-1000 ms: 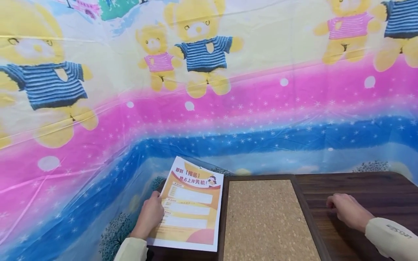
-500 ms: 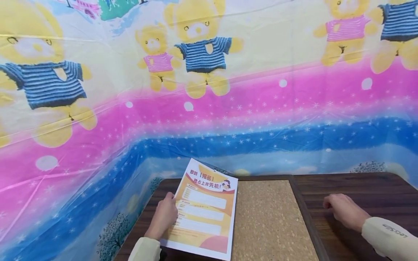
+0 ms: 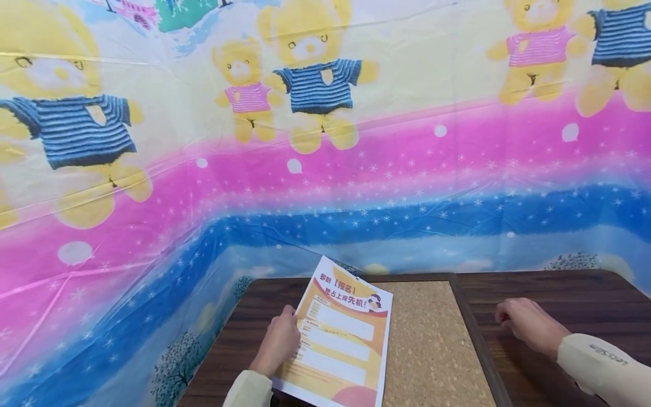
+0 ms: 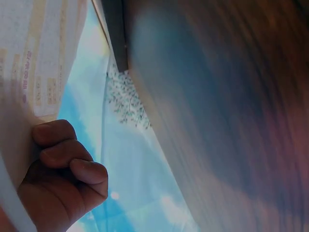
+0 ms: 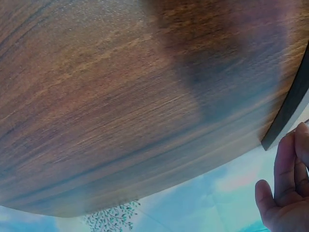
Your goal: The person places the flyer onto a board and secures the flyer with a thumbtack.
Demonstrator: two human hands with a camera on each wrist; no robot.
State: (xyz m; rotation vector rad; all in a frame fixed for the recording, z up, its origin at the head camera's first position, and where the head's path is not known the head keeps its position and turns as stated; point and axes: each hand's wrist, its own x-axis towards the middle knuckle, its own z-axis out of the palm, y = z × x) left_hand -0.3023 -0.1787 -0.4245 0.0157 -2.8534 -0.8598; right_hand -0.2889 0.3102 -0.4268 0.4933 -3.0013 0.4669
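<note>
My left hand (image 3: 280,341) grips the left edge of a printed flyer (image 3: 343,328) in orange and white, with Chinese lettering and blank white boxes. The flyer is tilted and overlaps the left part of a cork board (image 3: 432,333) with a dark wooden frame. In the left wrist view, curled fingers (image 4: 89,171) show beside the sheet (image 4: 29,53). To the right of the board, my right hand (image 3: 531,325) hovers over the table with bent fingers. The right wrist view catches those fingers (image 5: 286,169) at its edge, tips close together; I cannot tell whether they hold something small.
A dark wood-grain table (image 3: 574,294) carries the board and extends to both sides of it. Behind and to the left hangs a patterned cloth (image 3: 407,169) with printed bears, right up to the table's back edge.
My left hand has carried the flyer rightward and slightly nearer, from beside the board to over its left part. My right hand has shifted slightly left.
</note>
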